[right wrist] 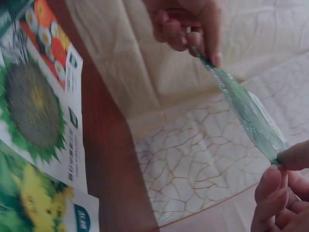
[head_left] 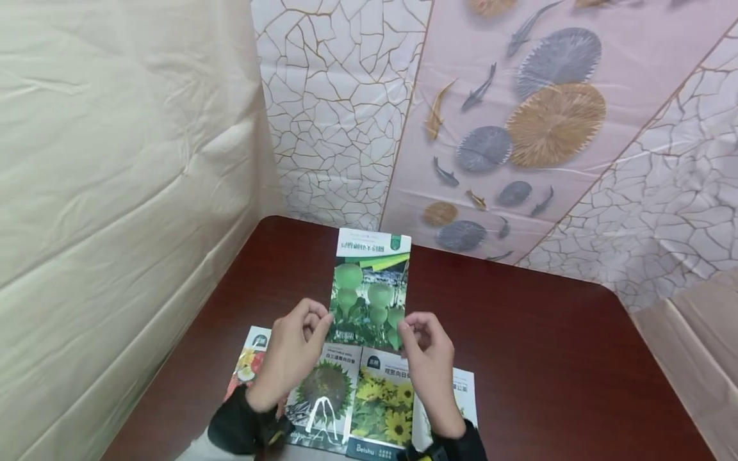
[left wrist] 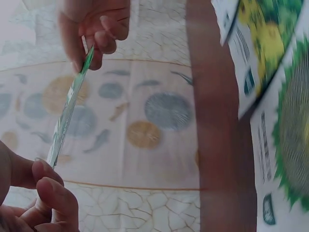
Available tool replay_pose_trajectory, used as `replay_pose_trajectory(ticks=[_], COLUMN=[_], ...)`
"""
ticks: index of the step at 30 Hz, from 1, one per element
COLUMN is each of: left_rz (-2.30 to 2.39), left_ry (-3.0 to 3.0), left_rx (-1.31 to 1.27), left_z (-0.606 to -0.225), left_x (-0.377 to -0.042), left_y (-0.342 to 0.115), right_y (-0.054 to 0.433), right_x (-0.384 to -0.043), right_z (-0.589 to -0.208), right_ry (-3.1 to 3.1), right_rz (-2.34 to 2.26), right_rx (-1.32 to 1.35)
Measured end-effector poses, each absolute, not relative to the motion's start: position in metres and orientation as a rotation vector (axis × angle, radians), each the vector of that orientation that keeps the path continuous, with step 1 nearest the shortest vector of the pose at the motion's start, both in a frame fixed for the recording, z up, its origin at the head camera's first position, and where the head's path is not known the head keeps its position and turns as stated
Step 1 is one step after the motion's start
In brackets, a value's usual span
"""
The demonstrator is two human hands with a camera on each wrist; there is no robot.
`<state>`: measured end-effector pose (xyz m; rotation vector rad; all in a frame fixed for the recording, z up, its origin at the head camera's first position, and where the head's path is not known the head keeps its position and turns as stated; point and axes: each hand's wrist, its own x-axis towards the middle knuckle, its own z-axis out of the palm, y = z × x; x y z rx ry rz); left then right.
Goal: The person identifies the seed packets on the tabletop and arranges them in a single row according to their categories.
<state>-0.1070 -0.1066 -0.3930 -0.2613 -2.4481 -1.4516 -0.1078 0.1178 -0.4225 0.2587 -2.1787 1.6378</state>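
While both hands hold it up above the dark red-brown table (head_left: pixel 519 333), a green seed packet (head_left: pixel 371 291) printed with round pale-green fruits stands upright in the head view, its white top strip toward the far wall. The left hand (head_left: pixel 291 358) pinches the packet's lower left edge between thumb and curled fingers, and the right hand (head_left: pixel 426 365) pinches the lower right edge the same way, so the packet is stretched between them and clear of the tabletop. From the left wrist camera the packet (left wrist: pixel 67 108) shows edge-on as a thin green sliver running from the left hand's fingertips (left wrist: pixel 46 176) at the bottom up to the right hand (left wrist: pixel 96 29) at the top. From the right wrist camera the same thin packet (right wrist: pixel 244 108) slants between the left hand (right wrist: pixel 190 26) above and the right hand's fingertips (right wrist: pixel 289 159) below. Under the hands, four more packets lie flat in a row near the table's front edge: a packet with orange and red flowers (head_left: pixel 250 362) at the left, a packet with a large dark sunflower head (head_left: pixel 325 394), a packet with yellow sunflowers (head_left: pixel 383 400) beside it, and a mostly white packet (head_left: pixel 464 387) half hidden by the right wrist. Behind the table hangs a cream sheet (head_left: pixel 115 192) on the left and a cloth printed with fish and lily pads (head_left: pixel 519 128) on the right.
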Motion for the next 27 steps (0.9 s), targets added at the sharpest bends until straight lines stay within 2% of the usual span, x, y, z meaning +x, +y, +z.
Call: replay_pose_trajectory(ticks=[3, 5, 9, 12, 16, 20, 27], left_rz=[-1.5, -1.532, -1.559, -1.524, -1.438, -1.352, -1.518], left_ry=[-2.431, -2.438, -2.453, -2.475, -2.466, -2.558, -2.927], left_rx=[-0.212, -0.167, -0.121, -0.117, -0.204, -0.434, -0.963], left_z=[-0.396, -0.401, -0.41, -0.412, -0.416, -0.418, -0.417], left_x=[-0.083, -0.065, -0.03, -0.016, -0.019, -0.031, -0.05], left_y=[-0.101, -0.097, -0.089, -0.086, -0.083, -0.077, -0.032], right_y=[0.116, 0.111, 0.109, 0.108, 0.111, 0.126, 0.195], right_x=[-0.076, -0.051, -0.016, -0.002, 0.001, -0.004, -0.001], right_z=[-0.41, -0.398, -0.405, -0.41, -0.411, -0.419, -0.439], right_ry=[-2.199, -2.243, -2.253, -2.264, -2.264, -2.203, -2.14], right_rz=[1.634, 1.628, 1.588, 1.553, 1.545, 1.481, 1.262], right_rx=[0.14, -0.074, -0.305, -0.401, -0.449, -0.441, -0.403])
